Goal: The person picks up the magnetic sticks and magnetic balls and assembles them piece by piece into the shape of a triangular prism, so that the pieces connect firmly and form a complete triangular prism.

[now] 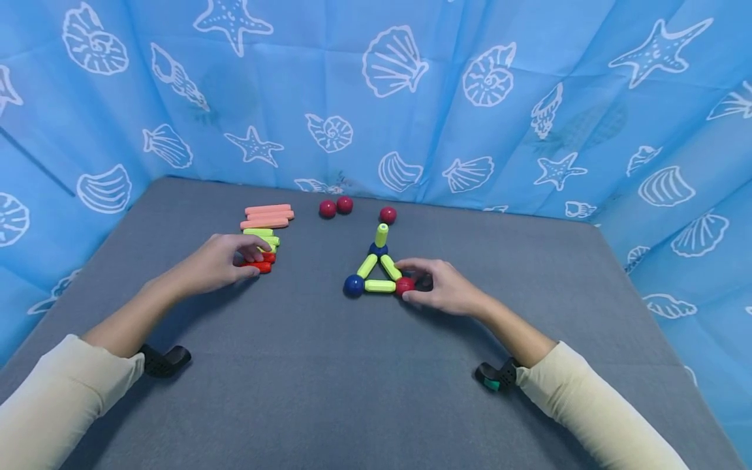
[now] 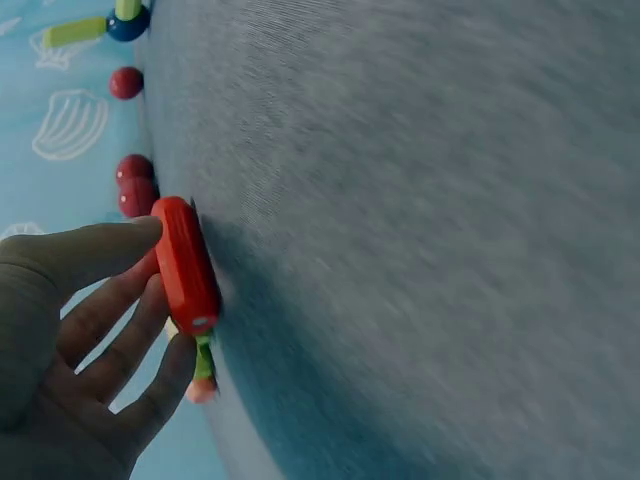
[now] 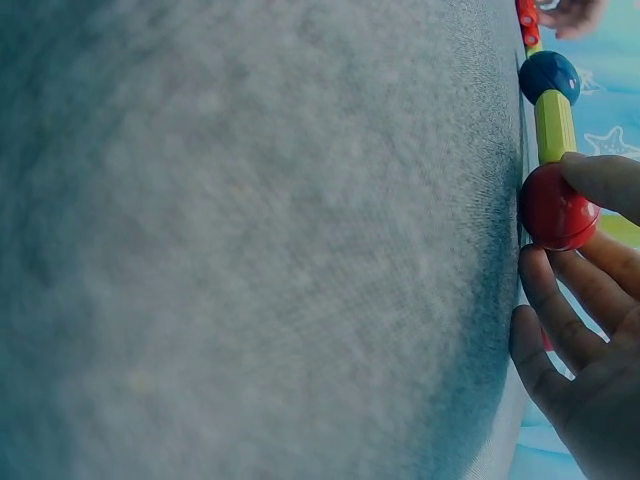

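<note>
In the head view, my left hand is at the near end of a row of rods, thumb and fingers about a red rod. The left wrist view shows the thumb on that red rod and the fingers behind it. My right hand holds a red ball at one corner of a triangle of yellow-green rods. The other corners are a blue ball and a farther blue ball, on which a yellow-green rod stands upright.
Beyond the left hand lie several yellow-green rods and salmon rods. Two red balls sit together at the back, and another red ball is to their right. A blue shell-patterned curtain hangs behind the grey table.
</note>
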Motion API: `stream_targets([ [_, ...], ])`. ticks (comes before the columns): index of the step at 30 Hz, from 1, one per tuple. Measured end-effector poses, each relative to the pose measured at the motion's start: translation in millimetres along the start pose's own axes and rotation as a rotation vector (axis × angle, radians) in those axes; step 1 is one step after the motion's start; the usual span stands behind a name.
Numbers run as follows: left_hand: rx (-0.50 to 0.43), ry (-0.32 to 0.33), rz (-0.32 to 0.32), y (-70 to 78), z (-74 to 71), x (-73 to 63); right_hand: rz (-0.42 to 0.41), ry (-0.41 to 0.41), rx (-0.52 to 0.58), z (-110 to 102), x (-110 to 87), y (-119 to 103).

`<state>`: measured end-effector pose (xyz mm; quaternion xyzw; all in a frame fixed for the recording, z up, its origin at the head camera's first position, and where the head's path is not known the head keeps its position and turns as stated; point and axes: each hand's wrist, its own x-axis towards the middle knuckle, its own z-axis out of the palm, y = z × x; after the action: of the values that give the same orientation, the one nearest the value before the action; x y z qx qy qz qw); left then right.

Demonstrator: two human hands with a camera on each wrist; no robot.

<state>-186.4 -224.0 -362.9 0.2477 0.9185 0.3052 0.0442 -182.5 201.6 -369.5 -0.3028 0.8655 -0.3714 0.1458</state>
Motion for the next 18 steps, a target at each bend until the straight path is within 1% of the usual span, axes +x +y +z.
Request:
stream_targets([
  [3, 0.033, -0.008, -0.008, -0.4, 1.4, -4.8, -0.001, 0.0, -0.003, 0.9, 0.2, 0.1],
  [5, 0.064, -0.017, -0.006, 0.6, 4.8, -5.1, 0.001, -0.003, -0.005, 1.1, 0.2, 0.2],
  [8, 0.095, -0.04, 0.008, 4.9, 11.1, -3.9, 0.005, -0.008, -0.002, 1.6, 0.6, 0.0],
  [10, 0.087, -0.05, 0.019, 8.8, 15.9, -1.2, 0.006, -0.008, -0.002, 1.8, 0.9, 0.0],
  [12, 0.04, -0.052, 0.034, 14.7, 20.9, 3.1, 0.006, -0.007, -0.001, 2.0, 1.0, 0.3],
  [14, -0.036, -0.045, 0.049, 22.6, 26.2, 9.0, 0.006, -0.006, -0.004, 2.2, 0.9, 0.7],
  [18, -0.213, -0.006, 0.097, 46.3, 35.6, 22.4, 0.0, 0.0, -0.008, 2.0, -0.4, 0.5],
])
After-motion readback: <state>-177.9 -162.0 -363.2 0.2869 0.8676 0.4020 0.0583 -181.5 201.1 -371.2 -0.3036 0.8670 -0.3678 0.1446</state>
